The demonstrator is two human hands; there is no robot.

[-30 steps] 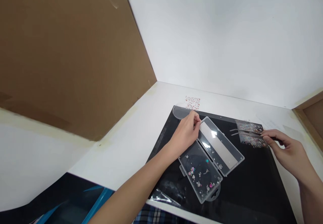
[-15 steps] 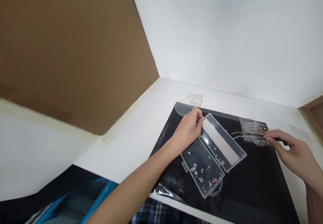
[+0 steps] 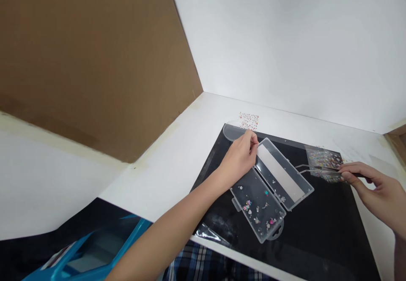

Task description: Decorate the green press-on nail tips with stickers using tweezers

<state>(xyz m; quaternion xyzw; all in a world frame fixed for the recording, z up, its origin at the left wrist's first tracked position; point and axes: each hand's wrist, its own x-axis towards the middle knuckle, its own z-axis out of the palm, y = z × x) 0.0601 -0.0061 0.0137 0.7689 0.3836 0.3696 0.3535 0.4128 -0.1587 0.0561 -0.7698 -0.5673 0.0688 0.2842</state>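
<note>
My left hand [image 3: 239, 156] rests at the far end of an open clear plastic box [image 3: 281, 173], its fingertips pinched together at the corner. Whatever lies between them is hidden. The box's near half [image 3: 258, 205] holds scattered nail charms and sequins, and its far half has a white strip. My right hand [image 3: 377, 192] grips a pair of metal tweezers [image 3: 317, 169], with the tips pointing left beside a clear nail sticker sheet [image 3: 325, 158]. The tips stop short of the box.
All this lies on a black mat [image 3: 320, 238]. A clear round disc [image 3: 233, 132] and a small sticker sheet [image 3: 249, 121] sit at its far edge. A white surface [image 3: 158, 175] surrounds it, with a brown cardboard panel [image 3: 95, 61] at the left and a plaid cloth [image 3: 203, 264] below.
The whole view has drifted, so the mat and box sit further right and higher in the picture. Both hands keep much the same places relative to the box and sticker sheet.
</note>
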